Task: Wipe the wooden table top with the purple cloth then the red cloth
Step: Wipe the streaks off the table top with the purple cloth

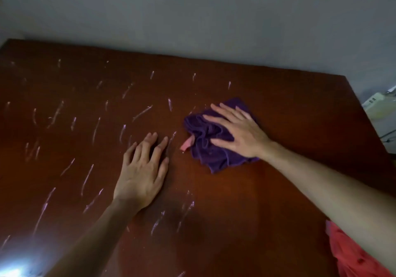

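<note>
A crumpled purple cloth point(211, 148) with a small pink tag lies right of centre on the dark wooden table top point(278, 109). My right hand point(237, 131) presses flat on it with fingers spread and straight. My left hand point(143, 171) rests on the bare wood just left of the cloth, fingers slightly bent, holding nothing. White streaks point(85, 180) cover the left and middle of the table. A red cloth point(351, 255) lies at the table's near right corner, partly hidden under my right forearm.
A grey wall point(192, 15) runs along the table's far edge. Beyond the right edge stands a pale appliance point(379, 107) with cables. A bright glare sits at the bottom left corner of the table.
</note>
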